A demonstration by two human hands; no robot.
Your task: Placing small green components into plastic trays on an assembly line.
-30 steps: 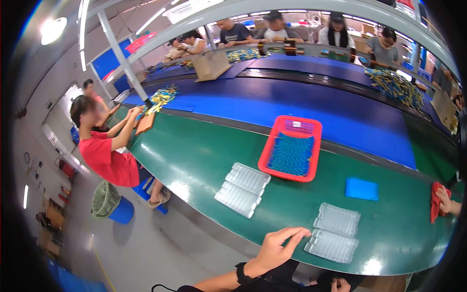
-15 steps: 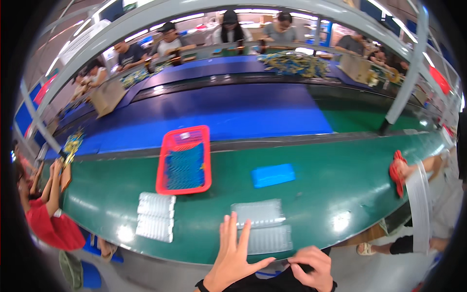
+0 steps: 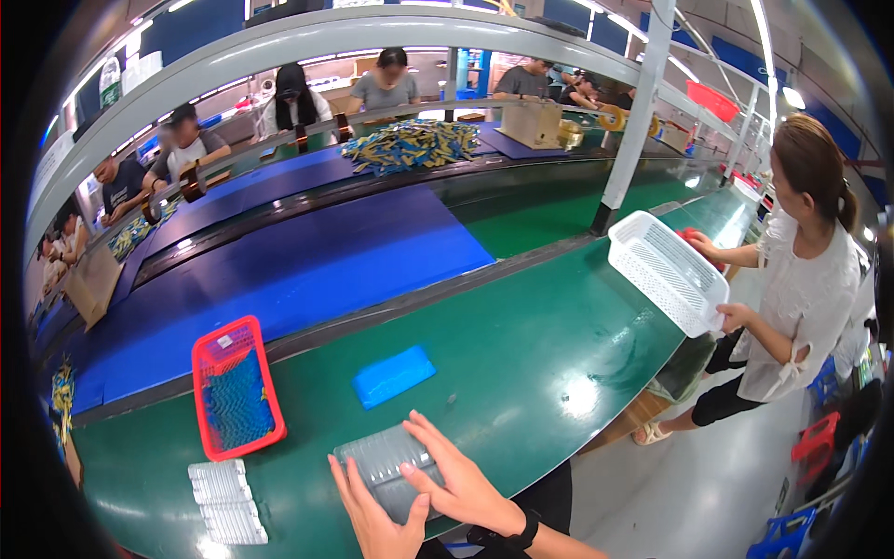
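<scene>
Clear tray (image 3: 377, 454): right-hand fingers (image 3: 438, 440) now over it.

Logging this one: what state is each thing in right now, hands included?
Left hand: open, at a clear tray's left side.
Right hand: open, over the same clear tray.
Clear tray: on the green table, partly covered by the hands.
Other clear tray: opened out, lying flat.
Red basket: upright, holding blue pieces.
Blue packet: lying flat.
White basket: tilted, held by a co-worker.
</scene>
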